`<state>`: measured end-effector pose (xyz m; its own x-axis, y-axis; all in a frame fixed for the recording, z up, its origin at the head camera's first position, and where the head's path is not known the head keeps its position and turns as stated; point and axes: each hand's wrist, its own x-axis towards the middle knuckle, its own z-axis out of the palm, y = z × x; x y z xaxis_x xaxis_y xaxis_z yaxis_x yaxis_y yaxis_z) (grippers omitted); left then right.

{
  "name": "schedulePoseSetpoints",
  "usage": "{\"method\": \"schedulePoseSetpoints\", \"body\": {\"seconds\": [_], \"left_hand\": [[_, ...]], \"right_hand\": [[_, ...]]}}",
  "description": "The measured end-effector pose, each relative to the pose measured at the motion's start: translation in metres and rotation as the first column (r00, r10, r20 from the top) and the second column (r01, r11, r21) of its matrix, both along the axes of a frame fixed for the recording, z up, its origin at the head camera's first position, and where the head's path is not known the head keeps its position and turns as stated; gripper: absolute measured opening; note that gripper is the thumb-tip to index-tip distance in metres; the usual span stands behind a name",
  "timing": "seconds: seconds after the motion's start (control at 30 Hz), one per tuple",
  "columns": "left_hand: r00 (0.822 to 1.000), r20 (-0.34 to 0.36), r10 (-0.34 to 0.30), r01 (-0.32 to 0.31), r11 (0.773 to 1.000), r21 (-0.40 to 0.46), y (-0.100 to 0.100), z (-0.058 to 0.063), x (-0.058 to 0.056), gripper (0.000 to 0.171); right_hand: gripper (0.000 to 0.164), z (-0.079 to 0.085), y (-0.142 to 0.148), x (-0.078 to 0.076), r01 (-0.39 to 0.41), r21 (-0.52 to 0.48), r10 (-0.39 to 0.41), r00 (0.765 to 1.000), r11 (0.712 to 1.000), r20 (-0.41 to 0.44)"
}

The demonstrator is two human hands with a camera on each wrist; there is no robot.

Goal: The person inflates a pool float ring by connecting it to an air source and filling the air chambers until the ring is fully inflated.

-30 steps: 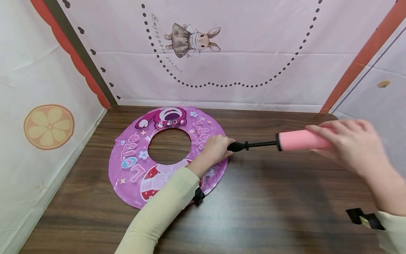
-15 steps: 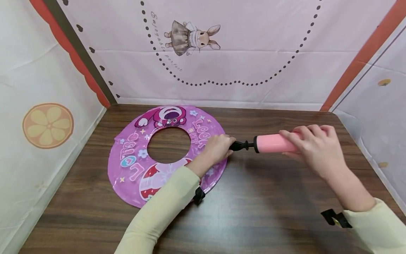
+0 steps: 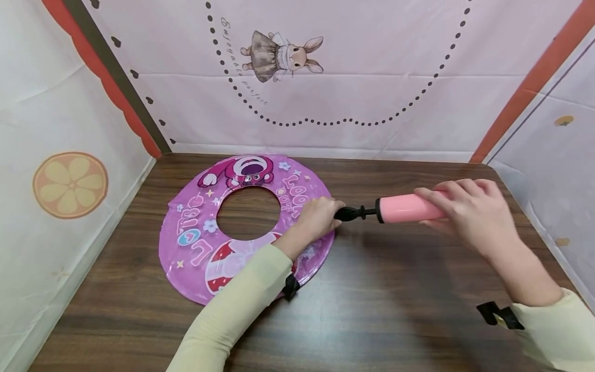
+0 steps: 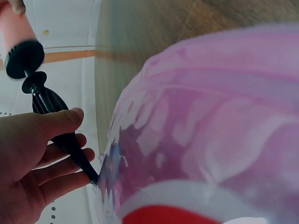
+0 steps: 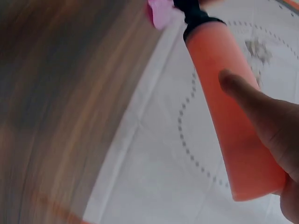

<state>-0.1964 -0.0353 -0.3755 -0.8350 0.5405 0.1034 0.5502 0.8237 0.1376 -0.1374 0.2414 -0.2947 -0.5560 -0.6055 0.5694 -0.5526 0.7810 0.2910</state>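
Head view has the ring (image 3: 183,245) lying flat on the table (image 3: 367,320), left of the middle, with the pump's pink barrel (image 3: 409,207) held off to its right. The left hand (image 3: 318,219), over the ring's right edge, grips the black nozzle (image 4: 72,144) between thumb and fingers. The right hand (image 3: 474,214) wraps round the barrel, its thumb along the side. A short stretch of thin rod (image 3: 370,212) shows between nozzle and barrel.

From the left wrist, the nozzle's tip meets the ring's edge; whether it is seated in a valve I cannot tell. That joint looks the likeliest trouble spot: a pull by the right hand could draw the tip out if the left hand's grip slackens, and a loose fit could leak air. Pushing off line could bend the exposed rod or twist the nozzle against the vinyl, since the pump hangs between two hands with nothing beneath it. The barrel looks smooth, so a light hold could slip along it. Nothing in view but the left hand and arm might steady the ring, so a hard stroke could drag it across the table.
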Motion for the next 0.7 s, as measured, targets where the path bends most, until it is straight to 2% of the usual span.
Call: {"method": "schedulePoseSetpoints", "body": {"seconds": [0.17,0.33,0.47,0.7], "left_hand": [[1.000,0.006,-0.004,0.004,1.000,-0.017,0.000,-0.001,-0.001,0.033],[1.000,-0.008,-0.007,0.006,1.000,-0.030,-0.002,-0.002,-0.001,0.033],[1.000,-0.014,-0.010,0.009,0.999,-0.038,-0.002,-0.002,0.000,0.029],[1.000,-0.015,-0.025,0.025,0.998,-0.053,0.003,0.002,0.002,0.024]], "right_hand": [[0.073,0.018,0.036,0.013,0.060,-0.016,-0.060,0.998,0.998,0.017],[0.082,0.031,0.062,0.022,0.115,-0.040,-0.116,0.993,0.993,-0.016],[0.077,0.026,0.049,0.022,0.102,-0.015,-0.102,0.994,0.995,-0.027],[0.063,-0.003,-0.002,0.006,0.057,-0.005,-0.057,0.998,0.998,0.015]]}}
